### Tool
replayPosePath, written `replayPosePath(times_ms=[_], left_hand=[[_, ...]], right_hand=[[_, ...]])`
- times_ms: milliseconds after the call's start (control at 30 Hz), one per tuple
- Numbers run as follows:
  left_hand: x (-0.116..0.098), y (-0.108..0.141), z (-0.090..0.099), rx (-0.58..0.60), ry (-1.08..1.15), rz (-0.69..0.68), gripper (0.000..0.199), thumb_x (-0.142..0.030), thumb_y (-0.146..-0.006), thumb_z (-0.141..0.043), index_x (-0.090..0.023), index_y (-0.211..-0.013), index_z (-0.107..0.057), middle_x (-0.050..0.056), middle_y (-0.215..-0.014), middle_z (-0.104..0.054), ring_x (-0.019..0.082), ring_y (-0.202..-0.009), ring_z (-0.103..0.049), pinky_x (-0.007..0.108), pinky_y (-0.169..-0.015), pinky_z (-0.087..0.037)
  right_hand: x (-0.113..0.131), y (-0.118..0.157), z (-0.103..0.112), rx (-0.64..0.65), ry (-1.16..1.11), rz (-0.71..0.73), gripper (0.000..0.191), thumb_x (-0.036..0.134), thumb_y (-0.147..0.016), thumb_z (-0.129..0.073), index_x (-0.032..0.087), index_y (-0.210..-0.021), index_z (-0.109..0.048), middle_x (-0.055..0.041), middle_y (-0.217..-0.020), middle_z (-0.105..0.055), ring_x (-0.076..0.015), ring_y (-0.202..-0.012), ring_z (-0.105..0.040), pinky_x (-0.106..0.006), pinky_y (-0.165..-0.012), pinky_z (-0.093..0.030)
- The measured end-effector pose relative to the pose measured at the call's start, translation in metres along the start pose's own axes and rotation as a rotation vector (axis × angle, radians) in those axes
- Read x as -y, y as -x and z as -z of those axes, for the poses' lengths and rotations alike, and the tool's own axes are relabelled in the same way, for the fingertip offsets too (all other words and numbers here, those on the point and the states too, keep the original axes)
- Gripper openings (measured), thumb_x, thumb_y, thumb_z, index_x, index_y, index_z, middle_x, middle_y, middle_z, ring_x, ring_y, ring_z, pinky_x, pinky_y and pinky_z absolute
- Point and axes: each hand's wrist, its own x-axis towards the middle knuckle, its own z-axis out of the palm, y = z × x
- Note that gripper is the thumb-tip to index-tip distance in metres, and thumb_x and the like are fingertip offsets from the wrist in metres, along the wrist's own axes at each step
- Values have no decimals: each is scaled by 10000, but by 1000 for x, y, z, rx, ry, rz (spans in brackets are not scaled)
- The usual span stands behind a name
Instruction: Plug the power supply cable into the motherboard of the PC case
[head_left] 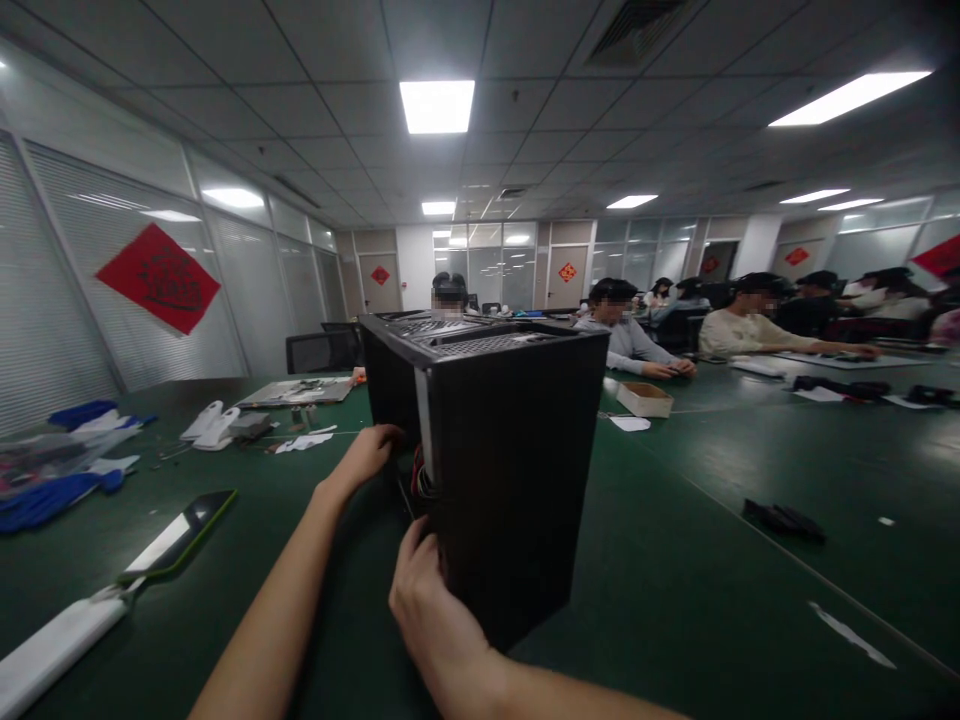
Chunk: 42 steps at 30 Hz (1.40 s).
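So there's one black computer case [510, 490] standing upright on the green surface [675, 600], dead ahead, with its left side open and a few red and dark cables [422, 473] peeking out (too bunched up for me to count).

Two hands on it: the left hand [366, 455] is curled at the open side toward the case's far end, the right hand [433, 590] bent around its near lower edge. Fingertips are hidden on both, so can't tell if they're actually pinching anything.

My read: the step is handling the case around that open side, and the next move calls for steady support at both spots without snagging those cables.

Rest of the count: right of the case, one small open box [648, 404] and one black item [784, 520]. Left of it, one grey block [251, 427] and one green-edged panel [184, 540].
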Motion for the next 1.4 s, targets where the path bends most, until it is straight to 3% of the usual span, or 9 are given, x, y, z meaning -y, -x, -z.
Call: replayPosePath(times_ms=[133,300,367,433,667,833,1033,1400], left_hand=[[3,-6,-11,66,-116,-72,409,-17,-716,-404,-134,-915,-740,83,-959,-733,193,-908,-654,282,-877,-490],[-11,-11,-21,103,-157,-107,379,-45,-715,-440,-150,-920,-741,83,-982,-728,201,-929,-652,278,-872,-493],[-23,-11,-24,109,-174,-133,366,-70,-748,-461,-150,-977,-736,93,-1026,-726,211,-969,-652,289,-901,-489],[-36,-11,-27,119,-203,-163,365,-104,-779,-482,-149,-1047,-725,104,-1071,-723,223,-1007,-651,304,-930,-485],[-85,-8,-35,149,-329,-203,316,-254,-879,-513,-153,-1111,-702,138,-1094,-725,277,-1040,-670,365,-919,-511],[-109,-5,-38,157,-480,-180,236,-267,-914,-524,-154,-1032,-695,141,-1001,-727,291,-958,-695,379,-825,-544],[-129,-1,-39,167,-568,-139,197,-200,-921,-525,-108,-980,-690,187,-973,-716,317,-926,-702,401,-787,-558],[-150,6,-24,272,-634,-121,336,23,-835,-437,-81,-972,-726,215,-975,-718,336,-957,-703,439,-802,-571]], right_hand=[[-36,33,-14,-60,-69,-186,371,130,-819,-496,-79,-1061,-685,-236,-776,-693,-208,-550,-610,-305,-472,-473],[-96,68,-37,-20,20,-131,246,82,-823,-492,29,-964,-686,-98,-617,-609,-193,-501,-545,-303,-476,-363],[-122,82,-56,-26,4,-135,135,126,-868,-518,122,-826,-647,-63,-612,-590,-195,-502,-542,-322,-501,-333],[-149,96,-81,-73,-23,-146,192,219,-924,-515,170,-758,-597,-43,-596,-580,-196,-503,-546,-338,-542,-316],[-217,123,-164,-242,-95,-69,277,320,-946,-511,177,-724,-593,-22,-608,-615,-156,-540,-544,-336,-648,-277],[-235,127,-186,-200,-164,-59,309,338,-954,-486,161,-750,-636,-48,-644,-645,-142,-565,-533,-333,-653,-258],[-243,126,-185,90,-356,-122,364,359,-979,-410,146,-885,-691,-125,-784,-704,-185,-679,-590,-346,-687,-283],[-238,128,-181,58,-396,-127,377,359,-977,-416,152,-816,-686,-108,-728,-698,-180,-665,-605,-328,-665,-301]])
